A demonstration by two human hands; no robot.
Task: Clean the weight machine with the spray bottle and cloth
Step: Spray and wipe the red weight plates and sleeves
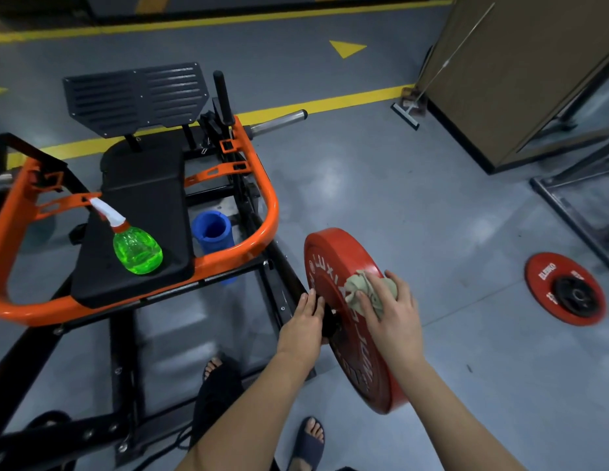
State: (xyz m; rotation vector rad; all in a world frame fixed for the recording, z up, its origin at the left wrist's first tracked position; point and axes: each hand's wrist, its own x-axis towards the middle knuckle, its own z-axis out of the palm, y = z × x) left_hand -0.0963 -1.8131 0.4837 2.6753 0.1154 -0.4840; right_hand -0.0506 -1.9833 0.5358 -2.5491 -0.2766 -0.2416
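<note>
Weight machine (272, 205): sitting across the left half of the frame, an orange tube looping around a black seat pad (146, 198).
Spray bottle (137, 250): standing upright on the seat pad at centre left, green liquid inside, white nozzle pointing to the upper left.
Blue cup (213, 232): standing just right of the pad, inside the orange loop.
Left hand (305, 321): lying flat against the black hub at the middle of the red plate, fingers straight and gripping nothing.
Red plate (330, 253): standing on edge at lower centre, mounted at the machine's right side, white lettering facing left.
Cloth (359, 288): bunched up, beige, lying on the plate's upper rim under the right hand.
Right hand (391, 314): pressing the cloth onto the rim with palm and spread fingers, not closing around it.
Small plates (564, 288): lying flat on the grey floor at far right, a black one stacked on a red one, well apart from the machine.
</note>
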